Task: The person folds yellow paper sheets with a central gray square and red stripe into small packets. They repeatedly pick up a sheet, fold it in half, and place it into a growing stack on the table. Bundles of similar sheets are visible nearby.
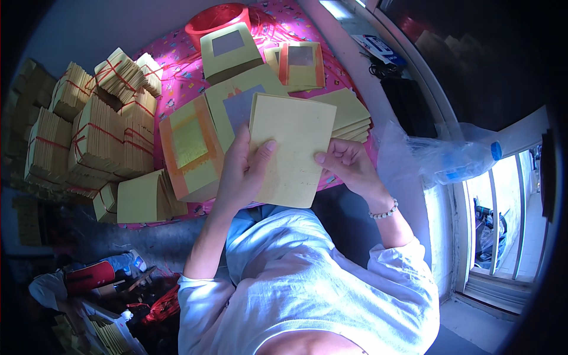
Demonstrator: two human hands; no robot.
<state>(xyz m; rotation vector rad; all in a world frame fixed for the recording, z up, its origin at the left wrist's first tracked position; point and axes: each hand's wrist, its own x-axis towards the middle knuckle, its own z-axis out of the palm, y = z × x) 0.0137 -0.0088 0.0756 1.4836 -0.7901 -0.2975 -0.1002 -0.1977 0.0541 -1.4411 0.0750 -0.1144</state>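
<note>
**Light yellow paper stack, pinched at both long edges**

You have one yellow paper stack [296, 130] raised above the near edge of the pink-covered bench [174, 100]. Your left hand [241, 171] pinches its left edge, thumb across the face; your right hand [353, 170] pinches the right edge between thumb and curled fingers.

Expect it to be light and fairly stiff, yet easy to bend or crease. Its layers may slide over one another, so hold both long edges, thumbs in front and fingers behind, and press evenly. The exact number of layers can't be told.

Count around you: four panels with rectangular windows or patches, such as the orange-bordered panel [190, 147]; two loose paper piles, one at right [346, 112] and one at lower left [139, 198]; one red basin [218, 21]; and at least seven red-tied bundles [94, 139], some partly hidden.
</note>
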